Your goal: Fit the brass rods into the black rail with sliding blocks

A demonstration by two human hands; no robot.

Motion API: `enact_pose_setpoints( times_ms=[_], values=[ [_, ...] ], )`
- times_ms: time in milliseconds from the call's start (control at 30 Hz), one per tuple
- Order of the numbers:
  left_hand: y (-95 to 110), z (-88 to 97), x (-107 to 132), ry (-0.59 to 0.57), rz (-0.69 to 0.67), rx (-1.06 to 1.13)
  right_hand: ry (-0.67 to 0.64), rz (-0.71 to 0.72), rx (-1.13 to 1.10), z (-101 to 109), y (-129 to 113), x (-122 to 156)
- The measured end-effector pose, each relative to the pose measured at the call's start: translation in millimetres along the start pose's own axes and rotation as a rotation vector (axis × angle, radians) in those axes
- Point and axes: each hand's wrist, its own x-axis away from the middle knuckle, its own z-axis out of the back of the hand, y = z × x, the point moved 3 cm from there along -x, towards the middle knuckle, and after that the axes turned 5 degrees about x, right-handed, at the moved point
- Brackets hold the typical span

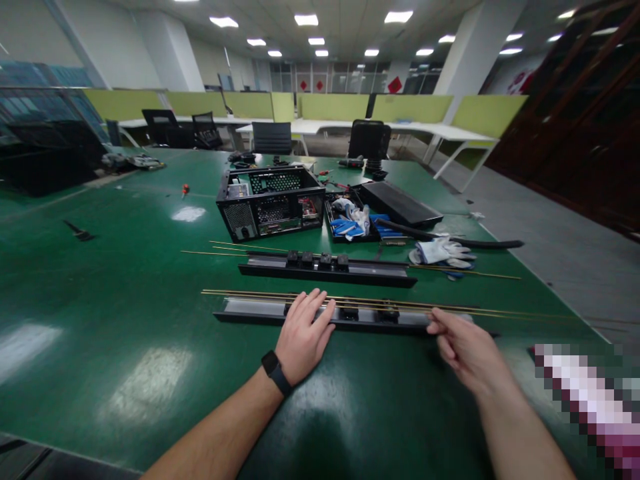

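Nearest to me lies a long black channel [270, 320] with a pale inner strip, and several black blocks [389, 311] sit in it. Thin brass rods [240, 293] run lengthwise along it and stick out past both ends. My left hand [306, 333], wearing a dark watch, rests over the channel with fingers stretched across the rods and partly hides a block. At the channel's right part, my right hand [463, 343] is closed in a pinch at a brass rod; its fingertips partly hide the contact. A second black channel [325, 272] with blocks and rods lies just behind.
Behind the channels stand an open black computer case [273, 203] and a black tray [330, 227] with blue-and-white gloves. More gloves [443, 253] and a black strip [480, 244] lie right. A black panel [400, 203] leans on the tray. The green table's [125, 287] right edge borders the floor.
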Motion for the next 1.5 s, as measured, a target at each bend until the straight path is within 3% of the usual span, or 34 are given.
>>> enact_pose_setpoints(
  times_ms=[133,367,567,667,933,1300,1500],
  values=[
    [0,0.4,-1,0.003,-0.004,-0.008,-0.108,-0.01,0.104,-29,3,13],
    [0,-0.3,0,-0.001,-0.002,-0.019,-0.012,0.017,0.042,-28,7,12],
    [1,0.7,-2,0.002,0.0,-0.01,-0.145,0.028,0.059,-49,6,22],
    [1,0.3,-2,-0.003,0.008,-0.009,-0.121,0.027,0.051,-55,6,25],
    [2,1.1,-2,0.011,0.004,-0.011,-0.053,0.033,-0.035,-54,5,24],
    [2,2.2,-3,0.003,0.023,0.0,-0.083,0.011,-0.172,-50,9,20],
    [3,3.5,-3,0.011,0.016,-0.01,0.024,0.014,-0.231,-35,10,13]
  ],
)
